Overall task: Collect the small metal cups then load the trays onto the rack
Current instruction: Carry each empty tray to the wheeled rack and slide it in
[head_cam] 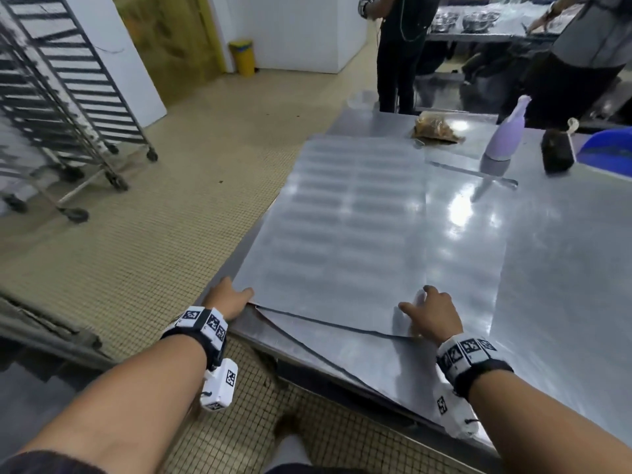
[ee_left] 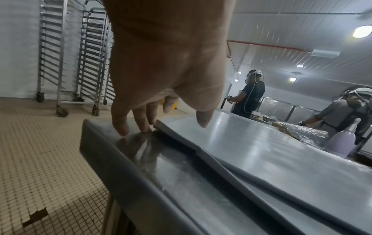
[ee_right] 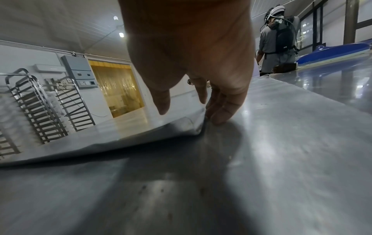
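Observation:
Several flat metal trays lie stacked askew on the steel table. The top tray has its near edge slightly raised over a lower tray. My left hand is at the top tray's near left corner. Its straight fingertips touch the table beside the corner, thumb above the tray. My right hand is at the near right corner: fingers against the tray's edge, thumb above the sheet. No small metal cups are visible. The wheeled rack stands empty, far left.
At the table's far end are a lilac bottle, a dark lump, a blue tub and a bag of brown food. Two people work beyond it. Tiled floor separates table and rack; a yellow bin stands by the wall.

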`<state>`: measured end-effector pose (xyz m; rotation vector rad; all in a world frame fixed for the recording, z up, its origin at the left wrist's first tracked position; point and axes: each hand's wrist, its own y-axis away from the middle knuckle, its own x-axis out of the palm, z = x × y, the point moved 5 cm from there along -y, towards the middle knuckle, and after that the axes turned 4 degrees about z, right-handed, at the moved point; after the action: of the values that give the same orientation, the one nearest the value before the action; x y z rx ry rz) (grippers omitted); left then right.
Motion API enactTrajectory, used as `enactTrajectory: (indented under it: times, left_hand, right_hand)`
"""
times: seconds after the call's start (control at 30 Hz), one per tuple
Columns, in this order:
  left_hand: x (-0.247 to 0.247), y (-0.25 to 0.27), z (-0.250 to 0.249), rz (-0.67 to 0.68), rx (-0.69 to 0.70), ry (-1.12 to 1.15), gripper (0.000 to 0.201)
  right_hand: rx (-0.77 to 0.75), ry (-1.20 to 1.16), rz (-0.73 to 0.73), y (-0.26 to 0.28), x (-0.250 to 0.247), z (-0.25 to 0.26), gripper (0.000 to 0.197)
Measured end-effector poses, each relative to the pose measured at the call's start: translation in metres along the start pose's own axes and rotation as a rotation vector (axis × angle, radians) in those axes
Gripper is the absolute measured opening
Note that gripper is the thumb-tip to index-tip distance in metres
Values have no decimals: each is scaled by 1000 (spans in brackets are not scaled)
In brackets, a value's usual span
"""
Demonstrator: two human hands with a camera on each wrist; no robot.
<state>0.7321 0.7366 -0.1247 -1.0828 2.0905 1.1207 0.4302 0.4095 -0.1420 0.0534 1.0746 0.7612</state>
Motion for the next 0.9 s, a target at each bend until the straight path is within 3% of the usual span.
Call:
enactTrajectory:
  times: [0.13,0.3,0.47,0.7,0.9]
  left_hand:
    - [-9,-22,-11,22,21,-66,64]
    - [-17,-67,-35,70,90,-82,49]
    - [-18,-121,-68,132,181,19,43]
    - [-18,-187,-100,161,222,170,20]
    - [0,-250,-103,234,227,273,44]
  right_hand:
    - [58,-17,-10,-23,-7,5,60]
    - [161,-135,-98,-47,-14,13,49]
    - [253,-259,-183,-58,-16,18,66]
    - [320,-344,-269,-62,-15,25,65]
    - [354,-481,-326,-65,-17,22,65]
